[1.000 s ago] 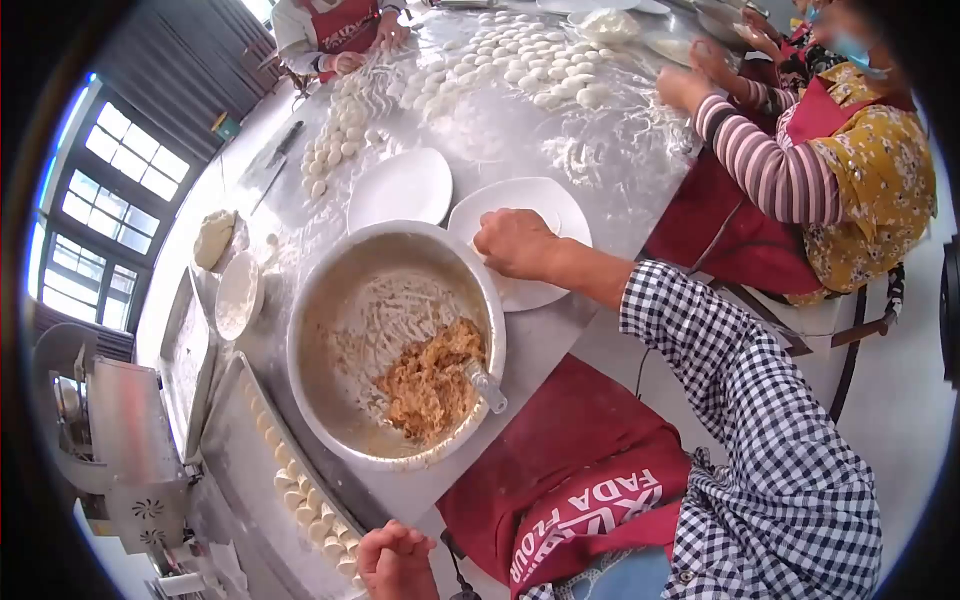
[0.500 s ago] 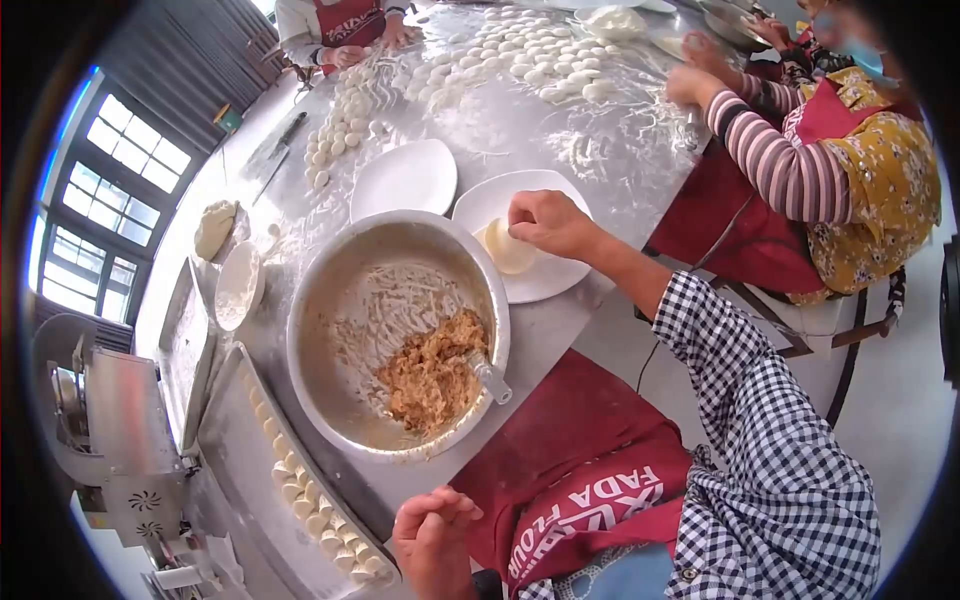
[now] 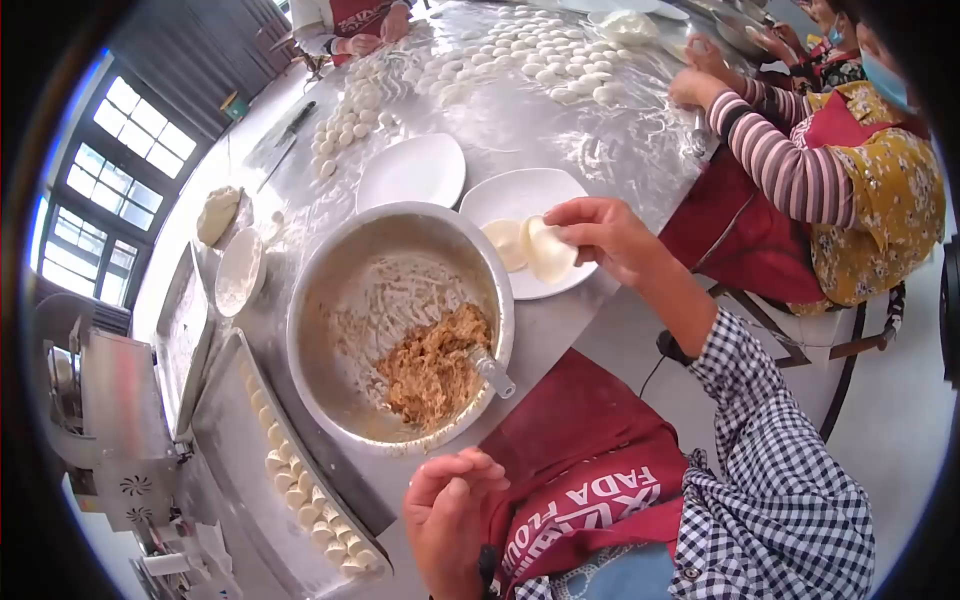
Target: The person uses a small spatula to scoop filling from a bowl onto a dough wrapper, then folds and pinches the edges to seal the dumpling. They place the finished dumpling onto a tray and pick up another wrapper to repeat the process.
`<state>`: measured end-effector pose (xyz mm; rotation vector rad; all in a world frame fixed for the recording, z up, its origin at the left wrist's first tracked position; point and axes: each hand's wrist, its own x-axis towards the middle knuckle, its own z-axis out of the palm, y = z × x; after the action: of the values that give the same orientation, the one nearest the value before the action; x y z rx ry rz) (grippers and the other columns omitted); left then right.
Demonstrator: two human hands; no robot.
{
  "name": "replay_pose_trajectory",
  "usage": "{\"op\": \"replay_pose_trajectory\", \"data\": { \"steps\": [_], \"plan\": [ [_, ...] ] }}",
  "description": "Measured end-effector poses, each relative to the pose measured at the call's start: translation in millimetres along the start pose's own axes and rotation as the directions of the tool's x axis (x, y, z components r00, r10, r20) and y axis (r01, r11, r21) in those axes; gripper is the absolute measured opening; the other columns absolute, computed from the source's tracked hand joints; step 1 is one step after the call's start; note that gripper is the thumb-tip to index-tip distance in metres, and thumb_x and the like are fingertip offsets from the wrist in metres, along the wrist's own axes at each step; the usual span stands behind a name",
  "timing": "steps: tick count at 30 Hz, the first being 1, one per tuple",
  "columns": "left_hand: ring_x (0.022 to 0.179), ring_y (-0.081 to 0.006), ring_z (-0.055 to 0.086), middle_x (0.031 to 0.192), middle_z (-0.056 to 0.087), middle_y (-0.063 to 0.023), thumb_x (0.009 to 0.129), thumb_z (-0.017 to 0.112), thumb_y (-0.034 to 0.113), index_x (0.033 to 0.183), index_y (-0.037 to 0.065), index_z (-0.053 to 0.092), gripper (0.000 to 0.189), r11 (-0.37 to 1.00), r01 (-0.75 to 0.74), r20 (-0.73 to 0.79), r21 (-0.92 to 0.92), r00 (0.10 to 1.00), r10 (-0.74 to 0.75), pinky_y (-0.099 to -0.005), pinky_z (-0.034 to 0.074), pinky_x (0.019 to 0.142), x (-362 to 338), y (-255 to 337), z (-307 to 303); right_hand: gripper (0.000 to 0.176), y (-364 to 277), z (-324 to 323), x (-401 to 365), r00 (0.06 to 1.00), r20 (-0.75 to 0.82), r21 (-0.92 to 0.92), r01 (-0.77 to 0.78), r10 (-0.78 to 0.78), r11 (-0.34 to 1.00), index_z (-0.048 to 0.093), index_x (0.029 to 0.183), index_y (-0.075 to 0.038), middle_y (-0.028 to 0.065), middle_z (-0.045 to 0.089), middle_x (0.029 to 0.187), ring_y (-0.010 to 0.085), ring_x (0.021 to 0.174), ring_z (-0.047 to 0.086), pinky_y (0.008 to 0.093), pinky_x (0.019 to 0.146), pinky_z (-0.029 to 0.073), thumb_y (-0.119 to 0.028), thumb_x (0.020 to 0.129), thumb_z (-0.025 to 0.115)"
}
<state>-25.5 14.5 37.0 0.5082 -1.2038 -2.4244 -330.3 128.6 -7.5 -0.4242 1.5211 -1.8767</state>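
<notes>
In my right hand (image 3: 605, 238) a thin round dough wrapper (image 3: 549, 250) is pinched by its edge above a white plate (image 3: 540, 188). Another wrapper (image 3: 506, 243) lies on that plate. My left hand (image 3: 450, 510) is raised near the table's front edge, palm up and fingers slightly curled, with nothing in it. Between the hands and to their left stands a large metal bowl (image 3: 335, 265) with brown filling (image 3: 435, 370) at its lower right. A metal-handled utensil (image 3: 492, 372) sticks out of the filling over the rim.
Left of the bowl is a metal tray (image 3: 235, 440) with a row of dumplings (image 3: 295, 480). A white plate (image 3: 410, 172), a flour bowl (image 3: 240, 272) and a dough lump (image 3: 217, 215) lie beyond. Co-workers sit right and far; dough pieces (image 3: 560, 50) cover the far table.
My right hand has lifted the wrapper off the plate and moved right and slightly nearer with it. My left hand has risen a little and its fingers have opened more.
</notes>
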Motion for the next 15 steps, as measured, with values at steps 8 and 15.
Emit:
{"op": "replay_pose_trajectory", "data": {
  "steps": [8, 15],
  "plan": [
    [0.098, -0.0203, 0.057, 0.111, 0.055, -0.0144, 0.081, 0.049, -0.001, 0.112, -0.005, 0.049, 0.031, 0.994, -0.064, -0.153, 0.087, 0.985, 0.077, -0.0314, 0.046, 0.086, 15.9, 7.8, 36.2, 0.019, -42.2, 92.2, -84.4, 0.885, 0.436, 0.135, 0.113, -0.161, 0.984, 0.062, 0.095, 0.002, 0.0049, 0.063, 0.09, 0.0075, 0.081, 0.058, 0.0205, 0.071, 0.048, 0.005, 0.077, 0.061],
    [0.089, -0.0135, 0.057, 0.098, 0.06, -0.0093, 0.084, 0.061, 0.012, 0.106, -0.003, 0.053, 0.027, 0.988, -0.136, -0.174, 0.073, 0.974, 0.147, -0.0269, 0.046, 0.08, 9.3, 1.3, 13.4, 0.022, -16.8, 119.0, -93.3, 0.816, 0.549, 0.1, 0.152, -0.182, 0.983, 0.056, 0.102, 0.002, 0.0036, 0.06, 0.096, 0.0086, 0.089, 0.057, 0.0213, 0.076, 0.047, 0.005, 0.08, 0.059]
  ]
}}
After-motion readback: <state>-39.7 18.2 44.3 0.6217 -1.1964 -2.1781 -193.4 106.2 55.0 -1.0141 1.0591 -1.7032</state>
